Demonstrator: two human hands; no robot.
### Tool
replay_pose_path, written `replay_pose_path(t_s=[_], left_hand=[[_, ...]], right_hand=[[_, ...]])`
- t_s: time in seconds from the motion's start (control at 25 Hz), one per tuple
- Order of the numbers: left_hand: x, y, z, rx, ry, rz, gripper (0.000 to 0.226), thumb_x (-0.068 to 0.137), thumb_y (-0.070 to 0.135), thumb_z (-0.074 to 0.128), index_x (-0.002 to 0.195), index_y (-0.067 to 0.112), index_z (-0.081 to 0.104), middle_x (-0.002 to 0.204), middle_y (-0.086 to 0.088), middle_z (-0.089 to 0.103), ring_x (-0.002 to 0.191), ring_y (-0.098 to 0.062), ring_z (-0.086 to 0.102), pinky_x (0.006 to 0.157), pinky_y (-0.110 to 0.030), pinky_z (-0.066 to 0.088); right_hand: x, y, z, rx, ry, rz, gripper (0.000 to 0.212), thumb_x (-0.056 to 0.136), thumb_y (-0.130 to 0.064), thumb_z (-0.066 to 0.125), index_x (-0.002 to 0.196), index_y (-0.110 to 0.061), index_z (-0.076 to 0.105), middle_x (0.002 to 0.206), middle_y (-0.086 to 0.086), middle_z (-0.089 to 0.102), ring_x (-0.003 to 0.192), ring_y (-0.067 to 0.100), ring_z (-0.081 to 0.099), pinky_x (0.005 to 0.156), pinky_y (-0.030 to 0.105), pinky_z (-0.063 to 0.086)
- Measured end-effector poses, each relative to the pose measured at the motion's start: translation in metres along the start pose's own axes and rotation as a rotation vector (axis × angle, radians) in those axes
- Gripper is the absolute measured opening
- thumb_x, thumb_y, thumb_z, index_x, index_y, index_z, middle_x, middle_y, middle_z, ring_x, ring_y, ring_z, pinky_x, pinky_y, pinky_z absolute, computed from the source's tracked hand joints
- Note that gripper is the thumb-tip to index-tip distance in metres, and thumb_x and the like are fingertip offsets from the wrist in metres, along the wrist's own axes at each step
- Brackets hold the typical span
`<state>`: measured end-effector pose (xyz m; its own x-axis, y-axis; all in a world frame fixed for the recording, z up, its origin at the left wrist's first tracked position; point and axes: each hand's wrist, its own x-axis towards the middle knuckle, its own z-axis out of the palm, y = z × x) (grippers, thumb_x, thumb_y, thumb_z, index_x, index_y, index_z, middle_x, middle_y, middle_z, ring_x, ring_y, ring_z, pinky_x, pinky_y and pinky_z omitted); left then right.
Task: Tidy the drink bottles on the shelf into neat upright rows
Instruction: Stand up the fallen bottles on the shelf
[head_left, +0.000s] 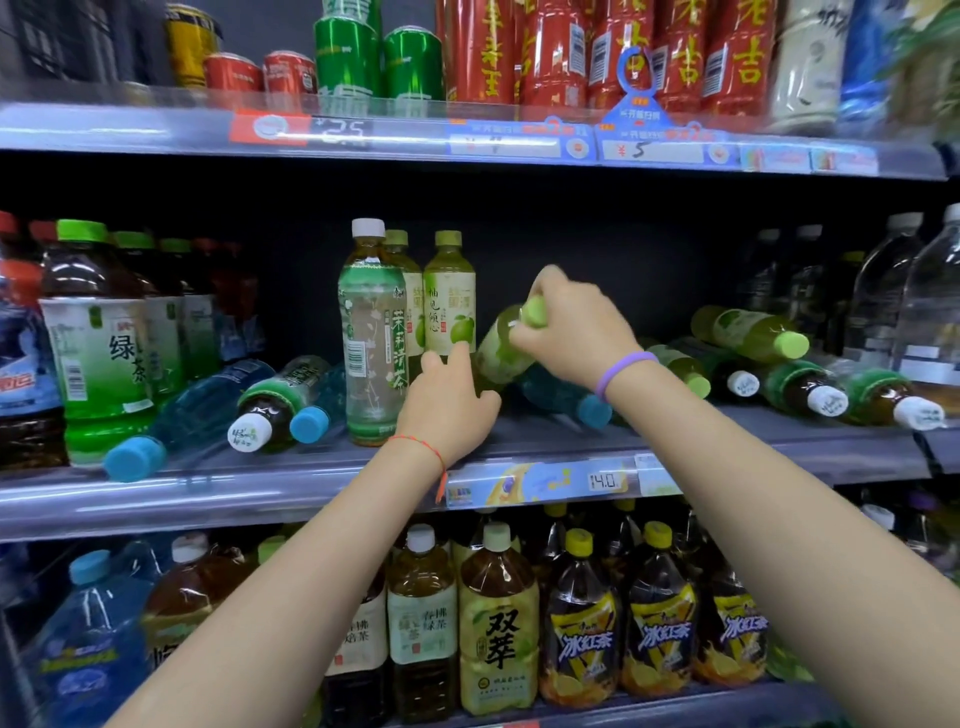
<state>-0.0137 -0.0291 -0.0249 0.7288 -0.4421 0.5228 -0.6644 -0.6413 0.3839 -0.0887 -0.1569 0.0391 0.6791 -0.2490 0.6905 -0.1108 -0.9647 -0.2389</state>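
A tilted green-capped tea bottle (500, 347) leans over the middle shelf (727, 441). My right hand (574, 325) grips its neck just under the cap, and my left hand (449, 402) holds its lower body. To the left three tea bottles (371, 332) stand upright in a small group. Several bottles lie on their sides: blue ones and a white-capped one (260, 410) at left, a blue one (566, 397) under my right wrist, and green and white-capped ones (779, 374) at right.
Large green tea bottles (98, 338) stand at the far left, clear water bottles (893, 306) at the far right. Cans and red bottles (597, 52) fill the upper shelf, big tea bottles (498, 623) the lower one. A dark gap sits behind my right hand.
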Motion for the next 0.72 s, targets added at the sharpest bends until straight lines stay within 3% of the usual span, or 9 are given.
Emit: replay_pose_path(t_s=[0.2, 0.36, 0.44, 0.56, 0.72], left_hand=[[0.004, -0.004, -0.002, 0.014, -0.027, -0.014, 0.07, 0.091, 0.046, 0.062, 0.145, 0.014, 0.032, 0.138, -0.018, 0.038, 0.114, -0.039, 0.055, 0.088, -0.041, 0.047], [0.004, -0.001, 0.002, -0.085, 0.056, 0.055, 0.068, 0.078, 0.062, 0.07, 0.127, 0.021, 0.048, 0.122, -0.006, 0.052, 0.109, -0.028, 0.057, 0.083, -0.043, 0.053], [0.004, -0.001, 0.003, -0.161, 0.147, 0.055, 0.062, 0.077, 0.058, 0.072, 0.121, 0.021, 0.047, 0.115, -0.001, 0.059, 0.102, -0.026, 0.061, 0.075, -0.041, 0.053], [0.003, -0.003, 0.008, -0.106, 0.279, 0.092, 0.076, 0.084, 0.048, 0.071, 0.141, 0.015, 0.032, 0.126, -0.008, 0.054, 0.109, -0.031, 0.058, 0.075, -0.042, 0.051], [0.005, -0.004, 0.012, -0.07, 0.337, 0.053, 0.097, 0.09, 0.044, 0.067, 0.156, 0.006, 0.005, 0.135, -0.018, 0.044, 0.116, -0.035, 0.053, 0.083, -0.042, 0.05]], right_hand=[[0.017, -0.002, -0.011, 0.4, 0.268, -0.031, 0.028, 0.094, -0.04, 0.061, 0.105, -0.014, 0.059, 0.092, -0.001, 0.061, 0.08, 0.012, 0.057, 0.07, 0.028, 0.049], [0.033, -0.007, -0.012, 0.554, 0.276, 0.045, 0.033, 0.095, -0.044, 0.059, 0.101, -0.012, 0.063, 0.088, -0.001, 0.064, 0.082, 0.014, 0.063, 0.075, 0.033, 0.055], [0.038, -0.009, -0.009, 0.564, 0.24, 0.087, 0.034, 0.096, -0.044, 0.056, 0.099, -0.011, 0.062, 0.083, -0.005, 0.059, 0.076, 0.009, 0.059, 0.068, 0.03, 0.052], [0.041, -0.01, -0.005, 0.497, 0.158, 0.079, 0.033, 0.099, -0.045, 0.05, 0.098, -0.013, 0.06, 0.081, -0.007, 0.055, 0.07, 0.005, 0.052, 0.06, 0.024, 0.042], [0.035, 0.003, -0.001, 0.39, 0.103, 0.056, 0.039, 0.102, -0.04, 0.041, 0.092, -0.008, 0.061, 0.082, 0.0, 0.06, 0.073, 0.016, 0.056, 0.068, 0.035, 0.046]])
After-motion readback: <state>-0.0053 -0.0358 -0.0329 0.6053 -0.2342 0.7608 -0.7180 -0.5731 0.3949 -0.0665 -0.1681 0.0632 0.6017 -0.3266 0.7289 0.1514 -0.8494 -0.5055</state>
